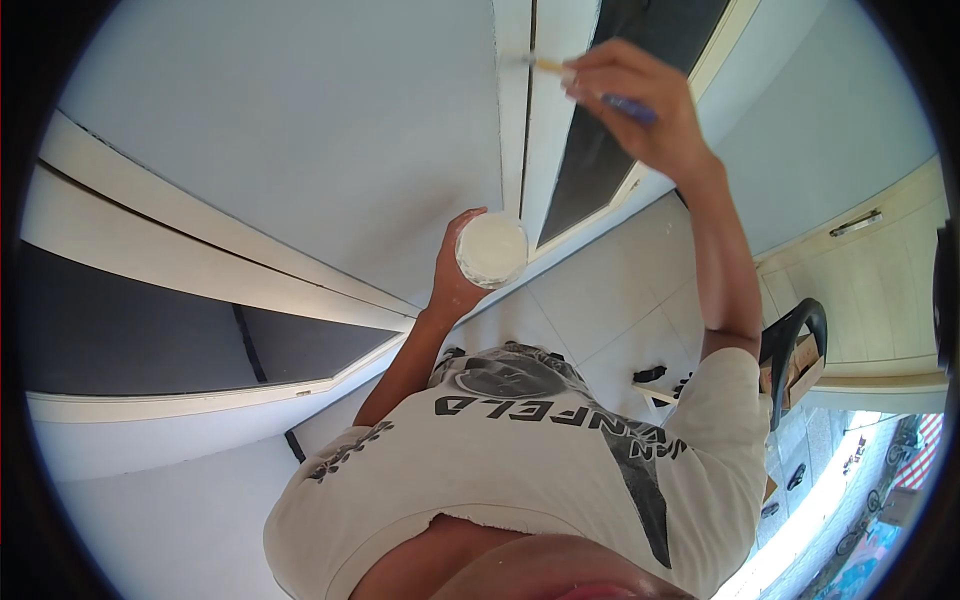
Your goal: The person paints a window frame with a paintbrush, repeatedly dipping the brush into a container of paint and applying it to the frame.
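My right hand [645,105] is raised at the upper right, its fingers closed round a thin paintbrush [549,66] with a yellowish front part and a blue-purple handle end. The brush tip points left, at the pale frame strip [512,90] beside a dark vertical gap; whether it touches is unclear. Lower down, near the middle, my left hand [458,270] holds a round tub [492,248] from its left side and below. The tub's round top looks cream-white, with smears on its rim.
Dark window panels [610,110] stand behind my right hand and at the left [150,330]. A pale wall [300,130] fills the upper left. Below are floor tiles [600,290], a black curved chair part [800,330], a cardboard box [803,370] and a cream door [880,290].
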Tool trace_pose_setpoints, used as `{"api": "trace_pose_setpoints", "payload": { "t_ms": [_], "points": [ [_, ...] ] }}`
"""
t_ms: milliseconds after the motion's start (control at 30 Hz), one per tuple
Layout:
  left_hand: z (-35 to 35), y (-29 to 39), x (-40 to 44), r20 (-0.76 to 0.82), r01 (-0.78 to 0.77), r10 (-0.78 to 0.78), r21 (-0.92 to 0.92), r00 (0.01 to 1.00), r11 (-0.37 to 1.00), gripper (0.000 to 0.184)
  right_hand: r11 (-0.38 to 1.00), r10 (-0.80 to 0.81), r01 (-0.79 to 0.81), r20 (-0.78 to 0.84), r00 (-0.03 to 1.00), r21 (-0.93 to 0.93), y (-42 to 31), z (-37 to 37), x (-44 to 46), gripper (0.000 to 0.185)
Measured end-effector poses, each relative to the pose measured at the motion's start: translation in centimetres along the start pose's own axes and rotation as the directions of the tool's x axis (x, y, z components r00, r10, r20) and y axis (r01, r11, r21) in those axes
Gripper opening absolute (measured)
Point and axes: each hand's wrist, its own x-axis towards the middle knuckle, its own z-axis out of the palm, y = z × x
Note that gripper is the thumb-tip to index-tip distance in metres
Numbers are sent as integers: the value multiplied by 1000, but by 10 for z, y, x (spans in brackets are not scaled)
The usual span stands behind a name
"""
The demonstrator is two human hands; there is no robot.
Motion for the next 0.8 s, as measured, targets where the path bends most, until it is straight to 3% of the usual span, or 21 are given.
{"api": "trace_pose_setpoints", "payload": {
  "t_ms": [33, 100, 133, 200, 233, 367, 433, 567, 667, 733, 800],
  "points": [
    [0, 2, 1, 14, -15, 15, 12, 1000, 1000, 99, 1000, -3, 3, -1, 1000, 1, 2, -8, 18, 23],
    [-1, 1, 1, 16, -26, 26, 14, 1000, 1000, 100, 934, -344, 291, -303, 889, -206, 3, -20, 45, 17],
    [0, 1, 2, 19, -34, 33, 13, 999, 999, 100, 933, -347, 294, -303, 888, -207, 5, -25, 42, 17],
    [0, 2, 1, 14, -32, 31, 8, 999, 999, 100, 905, -310, 242, -153, 938, -350, 7, -36, 31, 27],
    [-1, 2, 1, 9, -34, 34, 4, 999, 999, 100, 928, -192, 145, -107, 976, -342, -1, -22, 20, 28],
    [-3, -1, -3, -21, 1, -1, -19, 1000, 1000, 100, 970, -14, 23, 40, 999, -243, 0, 39, -68, 35],
    [-5, 0, -3, -45, 6, -6, 4, 999, 1000, 101, 988, 139, -121, 215, 967, -96, -6, 55, -107, 35],
    [-5, 0, -5, -66, 5, -4, 15, 998, 1000, 100, 967, 247, -251, 386, 889, -41, -6, 58, -110, 32],
    [-5, -1, -3, -51, 0, 3, 61, 999, 998, 99, 989, 147, -147, 129, 981, -8, 6, 27, -50, 24],
    [-5, 2, 0, -38, -52, 55, 64, 998, 997, 98, 994, 94, -89, 94, 991, -57, 4, 10, -25, 24],
    [-6, 2, 0, -36, -51, 53, 50, 998, 997, 98, 986, -45, 26, -109, 993, -168, 1, 1, -10, 26]
  ]
}}
